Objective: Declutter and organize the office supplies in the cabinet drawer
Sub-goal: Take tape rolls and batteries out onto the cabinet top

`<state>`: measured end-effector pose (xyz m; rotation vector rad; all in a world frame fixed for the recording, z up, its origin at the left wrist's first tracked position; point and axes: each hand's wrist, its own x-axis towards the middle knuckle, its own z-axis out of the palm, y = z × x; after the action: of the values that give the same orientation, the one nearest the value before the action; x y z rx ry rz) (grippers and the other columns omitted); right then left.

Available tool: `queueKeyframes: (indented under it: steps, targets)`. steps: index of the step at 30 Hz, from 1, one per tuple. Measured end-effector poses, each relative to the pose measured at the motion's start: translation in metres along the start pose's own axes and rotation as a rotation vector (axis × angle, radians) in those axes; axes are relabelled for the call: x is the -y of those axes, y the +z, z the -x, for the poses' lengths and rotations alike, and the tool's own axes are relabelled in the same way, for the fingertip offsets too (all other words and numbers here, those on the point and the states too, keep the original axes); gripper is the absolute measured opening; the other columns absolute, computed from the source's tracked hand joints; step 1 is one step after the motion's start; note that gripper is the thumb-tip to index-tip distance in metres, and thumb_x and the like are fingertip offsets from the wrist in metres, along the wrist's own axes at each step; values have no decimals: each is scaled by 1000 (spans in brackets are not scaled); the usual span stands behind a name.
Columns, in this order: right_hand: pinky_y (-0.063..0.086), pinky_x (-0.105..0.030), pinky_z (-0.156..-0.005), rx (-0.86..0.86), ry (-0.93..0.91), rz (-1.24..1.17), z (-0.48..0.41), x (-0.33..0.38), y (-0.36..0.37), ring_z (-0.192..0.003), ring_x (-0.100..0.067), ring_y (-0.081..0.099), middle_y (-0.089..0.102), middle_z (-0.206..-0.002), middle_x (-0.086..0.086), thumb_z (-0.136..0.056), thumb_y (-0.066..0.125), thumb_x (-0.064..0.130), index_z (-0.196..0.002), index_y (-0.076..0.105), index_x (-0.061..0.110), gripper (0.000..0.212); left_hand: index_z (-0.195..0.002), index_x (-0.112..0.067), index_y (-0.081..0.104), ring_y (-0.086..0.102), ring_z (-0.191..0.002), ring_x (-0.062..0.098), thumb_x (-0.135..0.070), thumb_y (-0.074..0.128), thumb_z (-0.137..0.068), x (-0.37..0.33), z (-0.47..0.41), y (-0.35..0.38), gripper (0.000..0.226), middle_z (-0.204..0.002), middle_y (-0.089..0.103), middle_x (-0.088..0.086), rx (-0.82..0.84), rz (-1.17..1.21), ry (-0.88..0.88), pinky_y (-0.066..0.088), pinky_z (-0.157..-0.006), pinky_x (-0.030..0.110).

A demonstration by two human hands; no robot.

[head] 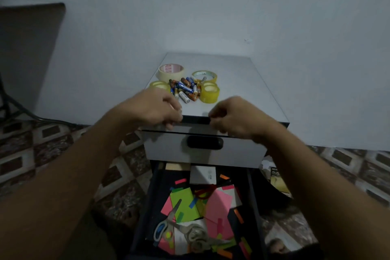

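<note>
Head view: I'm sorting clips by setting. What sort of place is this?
Likely a home or small-office room: a low drawer cabinet stands on patterned floor tiles against a plain wall, batteries and tape rolls on top.

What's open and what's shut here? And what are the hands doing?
Bottom drawer: pulled wide open, messy inside.
Drawer with black grip: pushed in, or nearly.
Top grip: held by both hands.
Left hand: fingers curled on it.
Right hand: the same.
Tape rolls: lying flat on the cabinet top.
Batteries: loose pile between them.
</note>
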<state>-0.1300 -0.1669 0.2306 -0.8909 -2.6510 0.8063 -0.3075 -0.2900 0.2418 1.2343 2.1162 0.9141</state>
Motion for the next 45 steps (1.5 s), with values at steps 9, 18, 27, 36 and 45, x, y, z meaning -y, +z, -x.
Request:
queueKeyframes:
  steps: [9, 18, 27, 36, 45]
  targets:
    - [60, -35, -63, -179, 83, -145, -61, 24, -47, -68, -23, 64, 71, -80, -16, -85, 69, 3, -90, 72, 5, 6, -94, -3, 73, 67, -70, 21, -16, 80, -77, -28, -96, -38, 22, -84, 71, 11, -356, -118, -59, 53, -62, 32]
    - [62, -41, -67, -141, 102, -134, -103, 17, -39, -72, -28, 69, 72, -86, -21, -86, 66, 3, -94, 72, -2, 11, -119, -11, 68, 64, -100, 28, -28, 80, -78, -31, -135, -26, 46, -114, 67, 12, -250, -377, -138, 43, -66, 29]
    - [60, -32, -61, -132, 150, -172, -150, 28, -31, -65, -24, 64, 70, -88, -18, -85, 67, 7, -101, 69, -6, 20, -101, -13, 72, 68, -103, 28, -28, 81, -76, -19, -147, -29, 31, -115, 71, 10, -270, -290, -146, 57, -84, 37]
    - [48, -28, -50, -206, 144, -98, -191, 38, -5, -58, -21, 57, 60, -67, -8, -79, 77, 14, -84, 69, -2, 18, -84, -1, 70, 63, -66, 21, -20, 66, -81, -2, -150, -49, 19, -81, 75, 7, -441, -109, -169, 43, -53, 22]
    - [39, -28, -59, -237, 59, 149, -211, 42, 22, -86, -25, 56, 55, -91, -8, -75, 82, 29, -89, 50, 8, 40, -81, -2, 72, 64, -68, 23, -20, 65, -79, 8, -152, -59, 19, -79, 75, 8, -432, -93, -149, 45, -55, 27]
